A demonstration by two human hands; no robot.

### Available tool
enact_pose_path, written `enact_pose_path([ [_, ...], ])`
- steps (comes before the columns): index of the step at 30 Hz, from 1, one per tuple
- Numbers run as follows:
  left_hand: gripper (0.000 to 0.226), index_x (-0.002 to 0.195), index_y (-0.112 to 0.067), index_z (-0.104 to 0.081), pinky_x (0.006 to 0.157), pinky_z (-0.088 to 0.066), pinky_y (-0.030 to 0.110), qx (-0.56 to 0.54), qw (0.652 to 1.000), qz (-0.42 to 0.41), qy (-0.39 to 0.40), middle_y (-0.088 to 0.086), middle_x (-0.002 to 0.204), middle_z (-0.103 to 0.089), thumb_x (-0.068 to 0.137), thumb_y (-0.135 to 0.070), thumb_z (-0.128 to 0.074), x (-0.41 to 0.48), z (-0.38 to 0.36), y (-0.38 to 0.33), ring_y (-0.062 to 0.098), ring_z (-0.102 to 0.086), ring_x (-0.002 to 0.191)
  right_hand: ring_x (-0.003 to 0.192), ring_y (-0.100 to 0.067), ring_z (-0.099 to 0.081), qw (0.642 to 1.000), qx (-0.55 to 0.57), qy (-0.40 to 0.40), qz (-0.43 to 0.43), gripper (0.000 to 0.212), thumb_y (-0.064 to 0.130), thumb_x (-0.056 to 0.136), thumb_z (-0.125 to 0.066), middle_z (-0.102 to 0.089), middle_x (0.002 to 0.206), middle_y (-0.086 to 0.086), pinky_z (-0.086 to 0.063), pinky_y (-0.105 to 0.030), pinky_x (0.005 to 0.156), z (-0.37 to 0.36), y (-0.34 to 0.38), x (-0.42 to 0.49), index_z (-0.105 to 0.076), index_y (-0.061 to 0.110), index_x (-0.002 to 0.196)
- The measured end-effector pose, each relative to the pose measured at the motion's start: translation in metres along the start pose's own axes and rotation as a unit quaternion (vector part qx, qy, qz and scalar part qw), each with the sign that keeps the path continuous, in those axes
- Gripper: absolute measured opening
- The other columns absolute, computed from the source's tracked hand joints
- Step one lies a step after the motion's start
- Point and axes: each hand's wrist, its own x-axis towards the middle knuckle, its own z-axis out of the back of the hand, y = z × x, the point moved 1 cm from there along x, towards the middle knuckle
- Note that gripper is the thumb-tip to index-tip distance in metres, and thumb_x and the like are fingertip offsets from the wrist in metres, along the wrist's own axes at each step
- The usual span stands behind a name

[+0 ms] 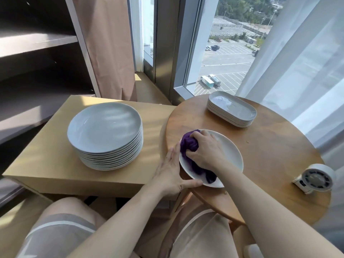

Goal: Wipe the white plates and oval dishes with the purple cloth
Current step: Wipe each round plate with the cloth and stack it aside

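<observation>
Plate: one white plate (pixel 229 153) lies flat at the near-left edge of the round table (pixel 270 155), right in front of the person.
Cloth: the purple cloth (pixel 188 144) is bunched on the plate's left half, its long axis running from the far rim down to the near rim.
Right hand: the right hand (pixel 202 151) sits on top of the cloth, fingers curled tight round the wad and knuckles pointing left, pressing it onto the plate.
Left hand: the left hand (pixel 170 172) braces the plate's left rim, fingers fairly straight along the edge and thumb laid along the near rim; it holds nothing else.
Key relation: the bare white surface lies to the right of the cloth-holding fingers, so the next stroke probably has to travel right, across the cloth's long axis.
Nearer hand: the right hand is the one on the job; the left only steadies.
Round stack: the stack of plates (pixel 104 127) waits on the low table (pixel 55 164) to the left, well apart from both hands.
Oval stack: the oval dishes (pixel 232 108) are piled at the far side of the round table, long axis slanting from far-left to near-right, untouched.
Progress: early by the look of it, with two full stacks waiting.
</observation>
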Motion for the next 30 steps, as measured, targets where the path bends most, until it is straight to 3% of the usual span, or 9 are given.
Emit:
enact_pose_path([
  [8, 0.141, 0.15, -0.05, 0.028, 0.126, -0.016, 0.043, 0.045, 0.998, 0.037, -0.002, -0.021, 0.168, 0.012, 0.051, -0.096, -0.061, -0.006, -0.001, -0.011, 0.004, 0.008, 0.155, 0.115, -0.033, -0.046, 0.989, -0.089, -0.065, -0.098, 0.043, 0.054, 0.09, -0.057, -0.048, 0.123, -0.005, -0.037, -0.047, 0.097, -0.001, -0.013, 0.013, -0.051, 0.028, 0.124],
  [15, 0.142, 0.153, -0.048, 0.025, 0.127, -0.014, 0.041, 0.05, 0.998, 0.032, -0.007, -0.019, 0.169, 0.008, 0.05, -0.095, -0.062, -0.007, 0.0, -0.014, 0.004, 0.006, 0.156, 0.11, -0.032, -0.044, 0.978, -0.164, -0.036, -0.122, 0.033, 0.05, 0.093, -0.054, -0.046, 0.123, -0.005, -0.03, -0.043, 0.084, 0.02, -0.042, -0.007, -0.05, 0.028, 0.117],
  [25, 0.142, 0.154, -0.045, 0.022, 0.125, -0.02, 0.042, 0.069, 0.997, 0.027, -0.022, -0.014, 0.171, 0.001, 0.05, -0.097, -0.059, -0.005, 0.004, -0.013, 0.01, -0.005, 0.157, 0.121, -0.032, -0.043, 0.976, -0.171, 0.075, -0.114, 0.04, 0.041, 0.091, -0.058, -0.048, 0.133, -0.003, -0.036, -0.044, 0.103, 0.045, -0.052, -0.031, -0.054, 0.032, 0.129],
  [30, 0.142, 0.152, -0.048, 0.024, 0.124, -0.019, 0.044, 0.066, 0.997, 0.032, -0.019, -0.014, 0.17, 0.002, 0.049, -0.098, -0.059, -0.003, 0.002, -0.01, 0.013, -0.006, 0.157, 0.122, -0.028, -0.043, 0.976, -0.083, 0.165, -0.117, 0.05, 0.023, 0.085, -0.059, -0.05, 0.126, 0.003, -0.036, -0.039, 0.092, 0.058, -0.046, -0.049, -0.058, 0.039, 0.132],
])
